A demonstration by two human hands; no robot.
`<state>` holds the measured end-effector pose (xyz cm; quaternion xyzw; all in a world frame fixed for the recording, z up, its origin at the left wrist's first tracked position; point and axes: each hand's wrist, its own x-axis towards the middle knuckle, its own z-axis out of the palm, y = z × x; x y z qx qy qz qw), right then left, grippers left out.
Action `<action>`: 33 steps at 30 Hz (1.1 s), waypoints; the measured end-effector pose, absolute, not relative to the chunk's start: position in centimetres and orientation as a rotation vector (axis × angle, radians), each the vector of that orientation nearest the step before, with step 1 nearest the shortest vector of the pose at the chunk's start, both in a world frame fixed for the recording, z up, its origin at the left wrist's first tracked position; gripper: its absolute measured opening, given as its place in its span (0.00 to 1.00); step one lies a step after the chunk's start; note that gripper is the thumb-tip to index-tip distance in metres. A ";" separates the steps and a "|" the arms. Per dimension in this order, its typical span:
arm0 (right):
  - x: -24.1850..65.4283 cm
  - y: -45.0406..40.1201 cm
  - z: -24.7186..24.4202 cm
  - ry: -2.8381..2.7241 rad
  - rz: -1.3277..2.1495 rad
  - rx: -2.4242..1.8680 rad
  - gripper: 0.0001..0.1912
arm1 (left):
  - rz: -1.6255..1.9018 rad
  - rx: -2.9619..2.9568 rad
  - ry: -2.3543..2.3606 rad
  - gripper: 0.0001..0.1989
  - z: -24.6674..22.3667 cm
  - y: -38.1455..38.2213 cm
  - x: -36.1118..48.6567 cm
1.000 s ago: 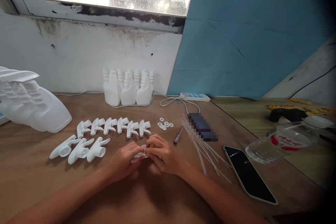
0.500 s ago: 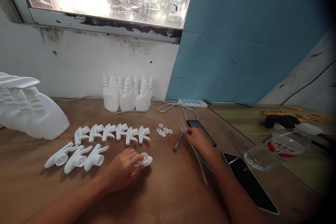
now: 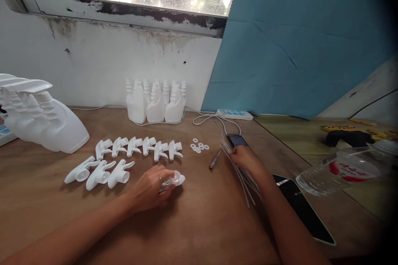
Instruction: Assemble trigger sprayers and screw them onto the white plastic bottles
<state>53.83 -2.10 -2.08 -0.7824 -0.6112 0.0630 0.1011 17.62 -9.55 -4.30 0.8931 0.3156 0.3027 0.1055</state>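
Observation:
My left hand (image 3: 155,186) is closed around a white trigger spray head (image 3: 176,179), its round opening facing up. On the right, my right hand (image 3: 247,160) pinches at a bunch of thin clear plastic tubes (image 3: 241,178) lying on the table; exactly which tubes sit between the fingertips is hard to make out. A small screwdriver (image 3: 214,160) lies just left of the tubes. Several white ring washers (image 3: 198,149) are scattered beyond it. More white spray heads (image 3: 118,174) lie in two rows to the left of my left hand.
White spray bottles (image 3: 155,105) stand by the wall, and more bottles (image 3: 66,128) lean at the far left. A phone (image 3: 238,140) with a cable is behind my right hand. A dark tablet-like device (image 3: 306,211) and a clear water bottle (image 3: 338,169) are at the right.
The view has shifted slightly. My right hand has moved a little right, away from the screwdriver, and the tubes have spread out. My left hand still holds the spray head.

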 end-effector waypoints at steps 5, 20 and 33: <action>53.5 -2.4 -0.1 -1.709 0.262 -2.089 0.07 | 0.893 2.508 1.014 0.22 -4.6 -9.9 17.6; 38.4 -6.5 3.1 -1.198 1.652 -0.540 0.20 | 0.724 2.250 0.974 0.11 -3.5 -9.5 17.5; 37.1 -7.6 -1.1 -1.080 1.536 -0.718 0.15 | 0.730 2.269 0.962 0.10 -3.5 -9.5 17.5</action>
